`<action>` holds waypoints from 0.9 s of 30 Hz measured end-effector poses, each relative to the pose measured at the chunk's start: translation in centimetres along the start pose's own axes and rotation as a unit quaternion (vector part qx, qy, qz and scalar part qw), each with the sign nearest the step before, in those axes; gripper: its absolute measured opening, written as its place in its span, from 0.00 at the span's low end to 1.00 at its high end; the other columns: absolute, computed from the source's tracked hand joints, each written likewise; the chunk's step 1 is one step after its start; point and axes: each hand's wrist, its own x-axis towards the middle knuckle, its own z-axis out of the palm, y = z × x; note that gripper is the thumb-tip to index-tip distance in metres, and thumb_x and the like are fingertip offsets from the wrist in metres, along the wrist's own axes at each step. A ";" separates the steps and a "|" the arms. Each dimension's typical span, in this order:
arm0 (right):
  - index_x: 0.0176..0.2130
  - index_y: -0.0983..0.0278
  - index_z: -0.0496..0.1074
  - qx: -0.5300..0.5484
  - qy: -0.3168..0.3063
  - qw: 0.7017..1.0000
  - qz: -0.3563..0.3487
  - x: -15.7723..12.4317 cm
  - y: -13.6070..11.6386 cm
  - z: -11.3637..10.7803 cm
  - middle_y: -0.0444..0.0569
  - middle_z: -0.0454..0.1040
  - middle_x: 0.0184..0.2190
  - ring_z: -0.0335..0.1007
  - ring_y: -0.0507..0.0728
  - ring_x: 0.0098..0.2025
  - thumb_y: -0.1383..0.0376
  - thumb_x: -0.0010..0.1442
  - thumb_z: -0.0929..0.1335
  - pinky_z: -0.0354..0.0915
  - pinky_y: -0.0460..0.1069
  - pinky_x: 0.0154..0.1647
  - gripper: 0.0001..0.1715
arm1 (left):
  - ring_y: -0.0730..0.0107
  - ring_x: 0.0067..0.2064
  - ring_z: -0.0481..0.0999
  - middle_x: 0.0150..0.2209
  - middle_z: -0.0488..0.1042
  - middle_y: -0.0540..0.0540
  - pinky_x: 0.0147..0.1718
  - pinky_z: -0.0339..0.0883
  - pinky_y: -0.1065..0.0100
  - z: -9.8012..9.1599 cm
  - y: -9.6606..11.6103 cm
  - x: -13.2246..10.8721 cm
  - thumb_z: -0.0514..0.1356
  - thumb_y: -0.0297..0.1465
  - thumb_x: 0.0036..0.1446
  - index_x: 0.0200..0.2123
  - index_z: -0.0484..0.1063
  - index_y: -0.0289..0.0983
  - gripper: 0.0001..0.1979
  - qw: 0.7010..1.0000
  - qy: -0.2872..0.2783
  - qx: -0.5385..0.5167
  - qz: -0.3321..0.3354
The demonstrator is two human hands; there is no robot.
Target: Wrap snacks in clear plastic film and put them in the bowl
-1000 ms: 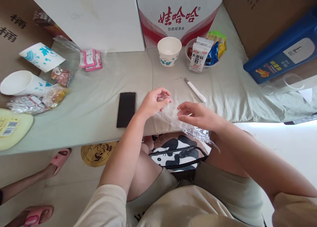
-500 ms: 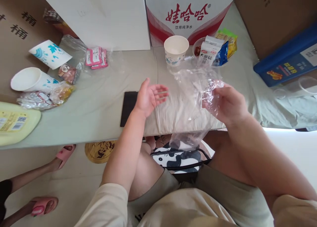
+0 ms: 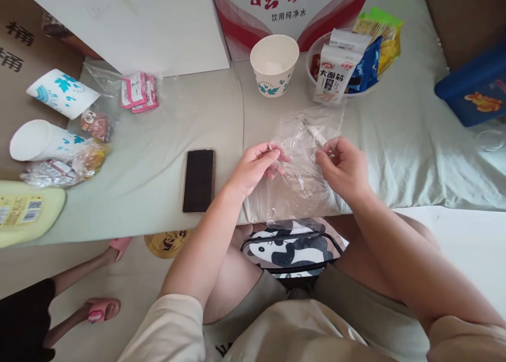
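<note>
A clear plastic bag [image 3: 302,167] lies crumpled over the near edge of the cloth-covered table [image 3: 158,177]. My left hand [image 3: 256,164] pinches its left edge with fingers pressed together. My right hand [image 3: 343,164] grips its right edge, fingers curled. A white utility knife [image 3: 316,135] shows through the bag just beyond my right fingers. A black phone [image 3: 198,180] lies flat to the left of my left hand.
A paper cup [image 3: 274,64] and a bowl of snack packets [image 3: 351,61] stand before a red-and-white carton [image 3: 288,9]. More cups [image 3: 39,140] and wrapped snacks [image 3: 140,90] lie at left. A panda bag [image 3: 288,248] rests by my knees. Another person's feet in pink slippers [image 3: 98,309] are at lower left.
My right hand lowered the bag from the air onto the table. My left hand, open half a second ago, closed on the bag's left edge. The view tilted downward.
</note>
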 end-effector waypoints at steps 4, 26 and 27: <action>0.35 0.57 0.65 0.044 0.027 0.998 -0.034 -0.2 0.3 0.4 0.42 0.70 0.24 0.61 0.51 0.21 0.54 0.63 0.70 0.59 0.50 0.25 0.13 | 0.75 0.24 0.75 0.27 0.78 0.49 0.20 0.65 0.73 0.0 -0.1 -0.6 0.67 0.51 0.56 0.37 0.75 0.39 0.21 0.982 0.084 0.061 0.155; 0.61 0.54 0.66 0.267 -0.233 0.933 0.062 -1.8 -0.4 1.1 0.39 0.75 0.24 0.71 0.54 0.23 0.54 0.60 0.71 0.71 0.52 0.27 0.31 | 0.73 0.20 0.76 0.22 0.77 0.52 0.20 0.70 0.73 -2.3 0.0 -1.3 0.68 0.39 0.57 0.40 0.75 0.38 0.13 0.995 -0.019 0.048 0.082; 0.59 0.54 0.68 0.270 -0.231 0.933 0.054 -1.8 -0.3 1.2 0.38 0.74 0.24 0.71 0.53 0.22 0.54 0.61 0.71 0.70 0.51 0.26 0.28 | 0.74 0.20 0.77 0.22 0.77 0.52 0.20 0.70 0.73 -2.4 0.0 -1.4 0.68 0.39 0.57 0.40 0.75 0.38 0.13 0.996 -0.029 0.033 0.081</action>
